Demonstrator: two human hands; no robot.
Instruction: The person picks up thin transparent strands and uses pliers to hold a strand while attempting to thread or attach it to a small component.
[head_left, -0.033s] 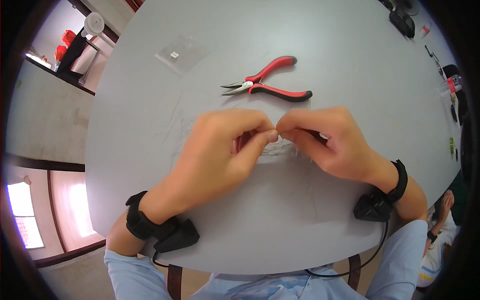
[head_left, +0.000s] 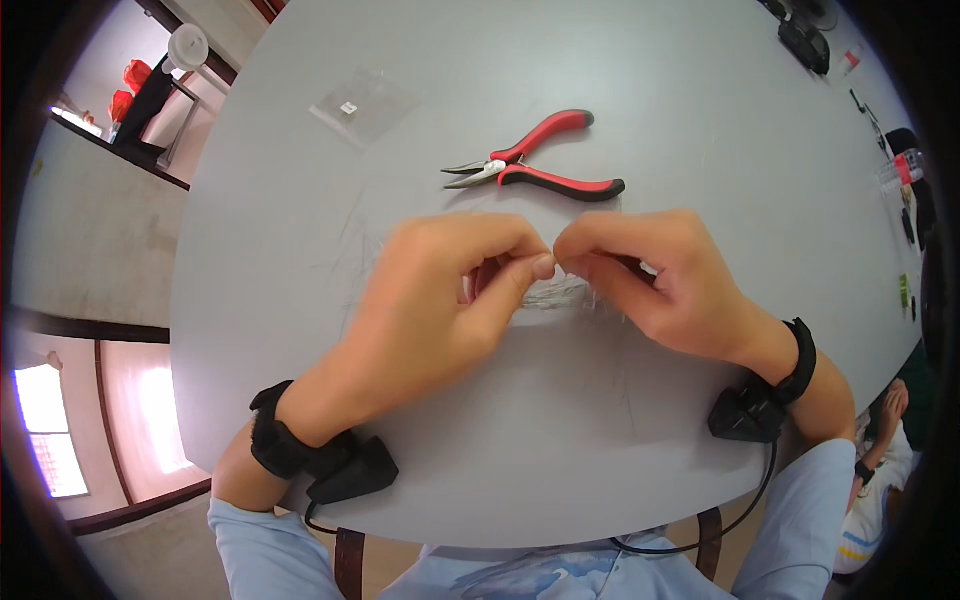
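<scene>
Hardly anything has moved since the earlier frame: both hands sit a hair higher, as do the pliers, with the same pose. Left hand (head_left: pixel 440 290) and right hand (head_left: pixel 675 285) meet fingertip to fingertip, or nearly so, over the table. Each one has thumb and index closed in a pinch; can't tell what is between them, too fine to see. Strands (head_left: pixel 550 296) are on the grey table (head_left: pixel 520 430), below and between the hands: thin, pale silvery, wire-like, loosely bunched and slightly curved, partly hidden by the fingers. More fine lines scatter faintly left of the left hand. Pliers (head_left: pixel 511 176) lie beyond the hands, untouched, handles spread, red with black ends, narrow metal nose pointing left and slightly parted. Clear plastic bag (head_left: pixel 385 112) lies flat farther left, small white piece on or in it. Black wrist straps on both wrists, left (head_left: pixel 276 440) and right (head_left: pixel 800 362), each with a boxy black device attached.
</scene>
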